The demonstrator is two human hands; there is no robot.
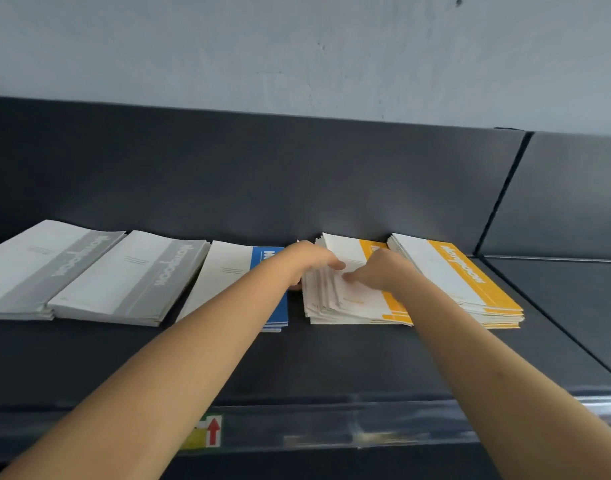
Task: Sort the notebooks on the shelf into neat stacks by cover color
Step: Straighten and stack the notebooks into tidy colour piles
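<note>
You seem mid-squaring the fanned yellow stack [349,306] (left edges splayed), left hand [309,261] and right hand [378,271] both gripping it; next, tap it flush.

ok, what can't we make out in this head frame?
Head view:
Blue stack: band and title mostly hidden by the left forearm.
Middle yellow stack: top covers hidden under left hand and right hand; whether either grips a notebook is unclear.
Shelf-edge label: blurred, unreadable.
Stack counts: too fine to tell.

Head camera, close, looking forward-down onto shelf [331,358].
</note>
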